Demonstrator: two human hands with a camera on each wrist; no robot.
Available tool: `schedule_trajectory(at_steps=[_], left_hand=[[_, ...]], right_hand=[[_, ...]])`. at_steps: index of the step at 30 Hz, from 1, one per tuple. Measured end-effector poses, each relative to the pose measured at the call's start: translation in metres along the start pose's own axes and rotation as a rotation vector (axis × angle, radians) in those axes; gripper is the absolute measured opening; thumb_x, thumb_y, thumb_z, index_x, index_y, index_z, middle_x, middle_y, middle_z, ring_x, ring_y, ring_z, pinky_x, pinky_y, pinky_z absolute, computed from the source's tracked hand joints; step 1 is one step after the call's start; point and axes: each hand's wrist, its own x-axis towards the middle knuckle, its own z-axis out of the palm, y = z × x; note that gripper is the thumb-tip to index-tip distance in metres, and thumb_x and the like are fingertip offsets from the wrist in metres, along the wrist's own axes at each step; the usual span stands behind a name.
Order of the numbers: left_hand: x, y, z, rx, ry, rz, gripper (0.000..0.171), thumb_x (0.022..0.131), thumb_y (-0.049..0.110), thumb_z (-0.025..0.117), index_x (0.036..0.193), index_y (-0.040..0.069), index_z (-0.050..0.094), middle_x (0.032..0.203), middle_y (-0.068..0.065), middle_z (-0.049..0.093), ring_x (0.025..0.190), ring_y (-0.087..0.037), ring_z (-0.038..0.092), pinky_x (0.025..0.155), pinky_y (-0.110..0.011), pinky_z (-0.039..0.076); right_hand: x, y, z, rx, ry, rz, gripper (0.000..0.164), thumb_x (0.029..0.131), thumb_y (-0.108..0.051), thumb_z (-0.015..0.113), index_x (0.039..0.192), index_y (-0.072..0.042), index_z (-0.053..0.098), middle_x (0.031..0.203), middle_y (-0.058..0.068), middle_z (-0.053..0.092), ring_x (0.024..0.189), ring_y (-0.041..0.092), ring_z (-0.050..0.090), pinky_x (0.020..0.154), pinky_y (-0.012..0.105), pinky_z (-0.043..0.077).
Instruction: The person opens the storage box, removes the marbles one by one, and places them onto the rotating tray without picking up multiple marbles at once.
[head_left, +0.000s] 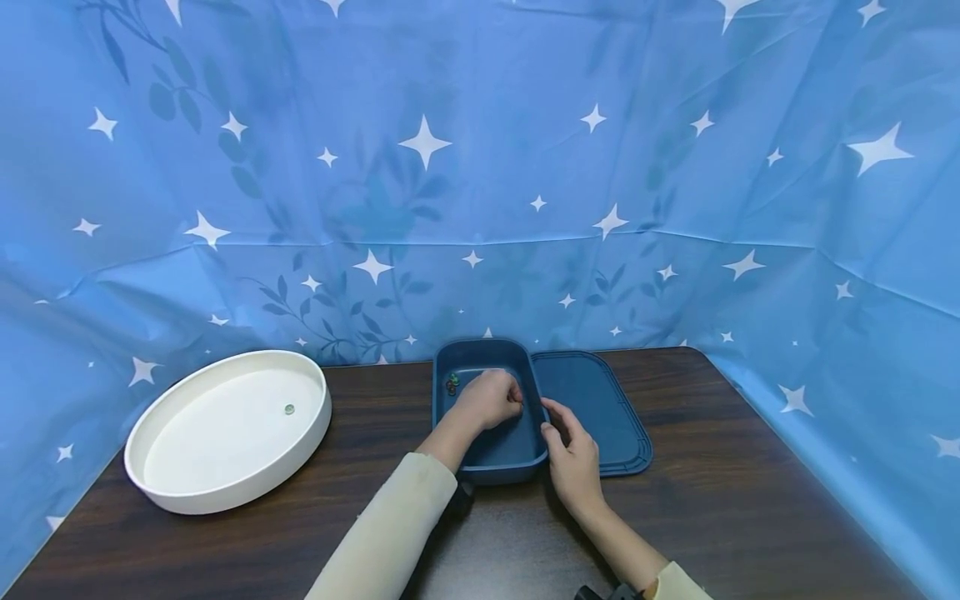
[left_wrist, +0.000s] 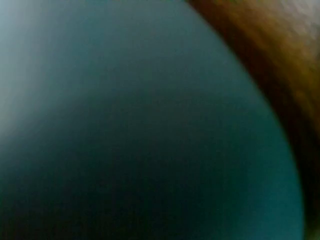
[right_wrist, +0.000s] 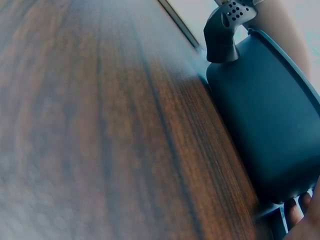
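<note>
A dark blue rectangular box stands on the table with its top uncovered. My left hand reaches down into it, fingers curled toward the right wall; what the fingertips may pinch is hidden. At the left wall inside lie several tiny green and brown pieces. My right hand holds the box's right side, thumb and fingertips at the rim. Blue-green box wall fills the left wrist view, blurred. The right wrist view has the outer wall of the box, with right-hand fingers at its lower corner.
Flat on the table right of the box lies a blue lid. A round white tray stands at the left, a small pale green piece inside it. Behind the dark wooden table hangs a blue starred curtain.
</note>
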Motion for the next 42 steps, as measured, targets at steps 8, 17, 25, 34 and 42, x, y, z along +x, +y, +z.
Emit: schedule_trajectory(at_steps=[8, 17, 25, 34, 42], left_hand=[[-0.01, 0.007, -0.011, -0.011, 0.033, 0.041, 0.011, 0.096, 0.019, 0.068, 0.096, 0.014, 0.077, 0.093, 0.002, 0.075, 0.071, -0.006, 0.061, 0.069, -0.025, 0.053], [-0.032, -0.003, -0.026, -0.08, 0.139, 0.084, 0.018, 0.097, 0.021, 0.067, 0.106, 0.01, 0.077, 0.101, -0.002, 0.077, 0.09, -0.013, 0.07, 0.08, -0.031, 0.058], [-0.059, -0.016, -0.044, -0.142, 0.249, 0.057, 0.012, 0.096, 0.021, 0.067, 0.101, 0.014, 0.076, 0.094, 0.001, 0.076, 0.081, -0.009, 0.065, 0.073, -0.027, 0.056], [-0.079, -0.025, -0.045, -0.216, 0.332, 0.039, 0.014, 0.095, 0.023, 0.069, 0.104, 0.014, 0.076, 0.093, 0.003, 0.076, 0.073, -0.006, 0.06, 0.064, -0.02, 0.051], [-0.121, -0.066, -0.066, -0.197, 0.509, -0.09, 0.008, 0.091, 0.02, 0.074, 0.097, 0.016, 0.076, 0.087, 0.005, 0.076, 0.072, -0.003, 0.063, 0.07, -0.026, 0.055]], right_hand=[[0.001, 0.001, 0.0, 0.0, -0.001, -0.009, 0.037, 0.102, -0.013, 0.052, 0.139, -0.013, 0.06, 0.142, 0.01, 0.062, 0.133, 0.026, 0.059, 0.106, 0.051, 0.049], [0.002, -0.001, 0.001, -0.001, -0.004, -0.005, 0.038, 0.102, -0.013, 0.052, 0.139, -0.012, 0.06, 0.143, 0.011, 0.062, 0.134, 0.027, 0.058, 0.106, 0.052, 0.048], [0.001, -0.001, 0.002, -0.015, -0.009, 0.002, 0.037, 0.102, -0.014, 0.052, 0.138, -0.014, 0.06, 0.144, 0.01, 0.061, 0.135, 0.026, 0.056, 0.108, 0.051, 0.047], [-0.003, 0.004, -0.014, -0.078, 0.021, 0.013, 0.036, 0.105, -0.017, 0.049, 0.14, -0.016, 0.059, 0.144, 0.01, 0.06, 0.135, 0.024, 0.056, 0.093, 0.0, 0.037], [-0.001, -0.002, -0.001, -0.059, -0.024, -0.004, 0.037, 0.105, -0.02, 0.048, 0.141, -0.016, 0.058, 0.146, 0.011, 0.059, 0.136, 0.023, 0.054, 0.089, -0.005, 0.031]])
